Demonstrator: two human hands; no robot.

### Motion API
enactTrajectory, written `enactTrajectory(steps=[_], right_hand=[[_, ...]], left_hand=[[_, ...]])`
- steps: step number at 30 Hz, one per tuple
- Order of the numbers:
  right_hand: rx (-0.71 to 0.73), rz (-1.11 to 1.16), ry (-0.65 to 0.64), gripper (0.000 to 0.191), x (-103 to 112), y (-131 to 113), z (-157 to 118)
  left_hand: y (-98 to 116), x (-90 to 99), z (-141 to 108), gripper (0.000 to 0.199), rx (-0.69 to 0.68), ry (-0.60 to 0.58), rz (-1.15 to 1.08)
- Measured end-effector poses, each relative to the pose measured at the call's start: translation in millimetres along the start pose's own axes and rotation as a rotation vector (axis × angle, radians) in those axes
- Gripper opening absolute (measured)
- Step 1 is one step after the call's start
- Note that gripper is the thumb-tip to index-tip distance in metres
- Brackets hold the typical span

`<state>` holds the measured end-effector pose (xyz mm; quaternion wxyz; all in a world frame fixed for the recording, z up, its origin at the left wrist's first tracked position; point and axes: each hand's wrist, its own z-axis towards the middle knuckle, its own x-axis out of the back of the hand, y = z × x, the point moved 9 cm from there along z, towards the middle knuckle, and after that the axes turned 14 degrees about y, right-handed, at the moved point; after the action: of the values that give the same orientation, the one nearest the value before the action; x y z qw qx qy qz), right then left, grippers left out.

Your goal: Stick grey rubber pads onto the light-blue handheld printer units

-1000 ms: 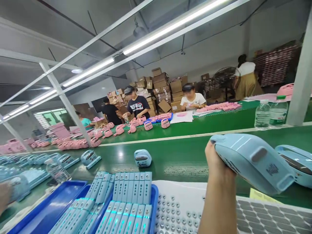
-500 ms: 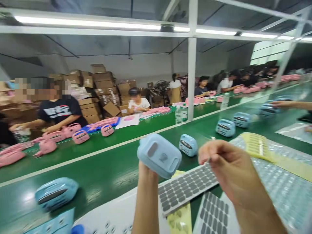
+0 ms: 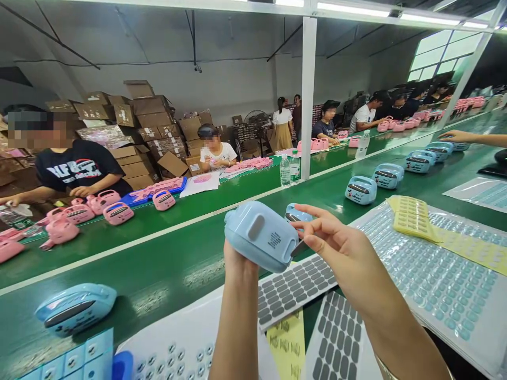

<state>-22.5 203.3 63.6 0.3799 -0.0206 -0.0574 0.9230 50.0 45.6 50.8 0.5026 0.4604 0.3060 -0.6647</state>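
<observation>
My left hand (image 3: pixel 241 259) holds up a light blue plastic case (image 3: pixel 259 235) from below, its face with a grey oval pad and small dark print turned toward me. At the case's right end, my right hand (image 3: pixel 330 232) pinches a small dark grey oval piece (image 3: pixel 300 247) against or just beside the recess there. Under the hands lie a white sheet of grey ovals (image 3: pixel 297 287), a second such sheet (image 3: pixel 336 338) and a yellow label sheet (image 3: pixel 287 340). Another blue case (image 3: pixel 297 212) stands partly hidden behind my right fingers.
A blue case (image 3: pixel 75 309) rests at left on the green conveyor (image 3: pixel 158 285); several more line up at right. Clear sticker sheets (image 3: pixel 443 274) cover the right side. Bottles (image 3: pixel 285 171) stand by a white post (image 3: pixel 308 100). Co-workers handle pink cases across the belt.
My right hand has moved left to the held case's end, bringing the dark piece with it. The held case has shifted slightly up, and the whole view has tilted down a little.
</observation>
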Motion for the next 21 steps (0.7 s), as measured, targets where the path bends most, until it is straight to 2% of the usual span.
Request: enactTrajectory(steps=[6,15,21], right_hand=[[0.070,-0.114,0.004,0.020,-1.3,-3.4,-3.7],[0.115,-0.124,0.022,0.021,-5.5,-7.8,-6.5],[0.200,-0.214,0.074,0.020,-4.4,-16.9,-13.6]], left_hand=[[1.3,0.5,-5.2,0.040,-0.011,0.034,-0.048],[5.1,3.0,-3.5,0.047,-0.010,0.048,-0.055],[4.9,2.0,-8.9,0.048,-0.009,0.000,-0.042]])
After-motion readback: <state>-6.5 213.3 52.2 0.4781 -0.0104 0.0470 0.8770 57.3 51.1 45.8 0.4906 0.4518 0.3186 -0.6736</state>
